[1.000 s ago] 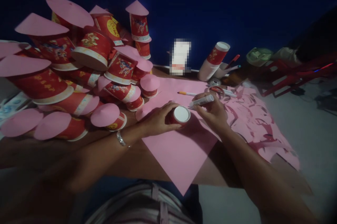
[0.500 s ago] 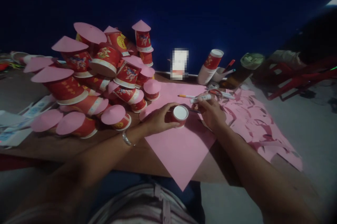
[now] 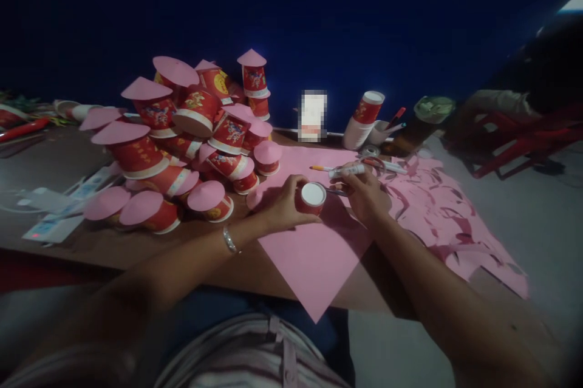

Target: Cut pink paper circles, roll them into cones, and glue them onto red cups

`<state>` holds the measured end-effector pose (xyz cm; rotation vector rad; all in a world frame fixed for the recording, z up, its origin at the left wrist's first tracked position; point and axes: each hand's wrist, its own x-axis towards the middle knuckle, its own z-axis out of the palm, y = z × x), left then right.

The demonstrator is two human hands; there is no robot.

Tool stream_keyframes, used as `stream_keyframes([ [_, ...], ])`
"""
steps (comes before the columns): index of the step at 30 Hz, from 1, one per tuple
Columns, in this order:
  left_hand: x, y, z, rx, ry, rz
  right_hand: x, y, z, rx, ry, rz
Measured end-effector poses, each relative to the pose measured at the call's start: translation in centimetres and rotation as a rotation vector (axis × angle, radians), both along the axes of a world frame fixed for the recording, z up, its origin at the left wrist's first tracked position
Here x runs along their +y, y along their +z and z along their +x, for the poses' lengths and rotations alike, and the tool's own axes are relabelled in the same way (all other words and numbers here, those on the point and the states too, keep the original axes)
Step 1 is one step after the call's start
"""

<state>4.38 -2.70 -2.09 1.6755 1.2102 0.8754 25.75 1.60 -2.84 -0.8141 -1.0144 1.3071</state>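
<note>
My left hand (image 3: 289, 208) is wrapped round the side of a red paper cup (image 3: 313, 198), its white round end facing up. The cup is on a sheet of pink paper (image 3: 314, 279), one corner of which points toward me. Just right of the cup, my right hand (image 3: 364, 194) grips a white glue stick (image 3: 347, 171) between thumb and fingers. Beneath that hand lies a dark-handled tool, mostly hidden. A pencil (image 3: 321, 168) with an orange end rests on the paper behind the cup.
Red paper cups with pink cone tops (image 3: 141, 139) are heaped on the left. Pink paper scraps (image 3: 446, 212) cover the right side. A leaning cup stack (image 3: 364, 118) and a phone-like bright object (image 3: 313, 116) stand at the back. A power strip (image 3: 59, 218) lies far left.
The view has turned slightly left, so the heap appears further right. My left fingers sit a little looser round the cup. The glue stick stays in my right hand.
</note>
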Motion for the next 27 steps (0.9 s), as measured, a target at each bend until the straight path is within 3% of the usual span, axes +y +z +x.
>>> stream_keyframes([
  [3, -0.3, 0.3, 1.1, 0.048, 0.065, -0.017, -0.2, 0.3, -0.1, 0.004, -0.025, -0.022],
  [8, 0.4, 1.8, 0.8, -0.228, -0.077, -0.095, 0.3, 0.4, 0.2, 0.004, -0.121, -0.044],
  [13, 1.0, 1.8, -0.4, -0.317, -0.131, -0.156, 0.4, 0.9, 0.4, 0.045, -0.06, -0.057],
  [19, 1.0, 0.4, -1.1, -0.13, -0.146, -0.096, 0.0, 1.3, 0.5, 0.008, -0.015, 0.02],
  [27, 1.0, -0.5, -1.7, 0.076, -0.175, 0.02, -0.8, 0.9, 0.0, -0.205, 0.056, 0.107],
])
